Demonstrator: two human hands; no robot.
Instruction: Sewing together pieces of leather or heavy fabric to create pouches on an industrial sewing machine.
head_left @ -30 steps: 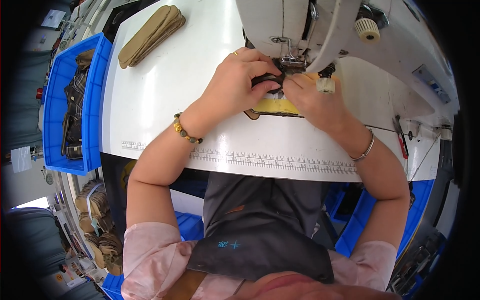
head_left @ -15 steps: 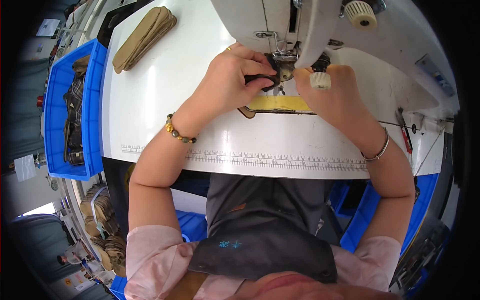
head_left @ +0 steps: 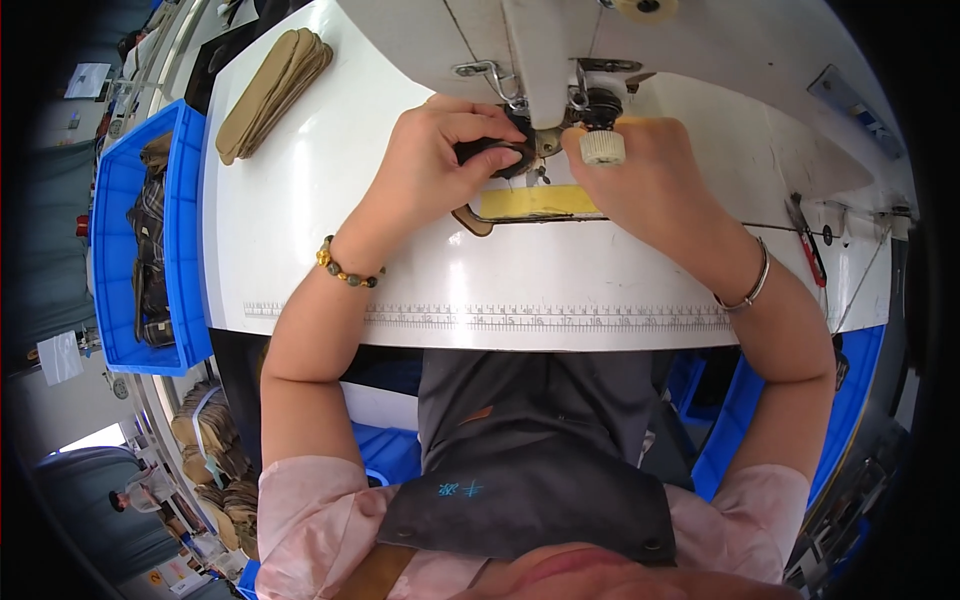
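My left hand [head_left: 430,165] pinches a dark piece [head_left: 475,150] at the needle area of the white sewing machine [head_left: 710,65]. My right hand [head_left: 645,190] is closed beside the presser foot [head_left: 548,142], partly behind a ridged white knob [head_left: 602,146]; what its fingers hold, if anything, is hidden. A yellow strip [head_left: 530,200] lies on the white tabletop [head_left: 290,220] just below both hands.
Tan fabric pieces [head_left: 270,95] are stacked at the back left. A blue bin [head_left: 120,240] of dark plaid items stands left of the table. Red-handled snips [head_left: 815,260] lie at the right. A person [head_left: 130,490] is far off at lower left.
My right hand has shifted right from beside my left hand and its fingers have come away from the dark piece. The view has swung, so the machine appears higher and further left.
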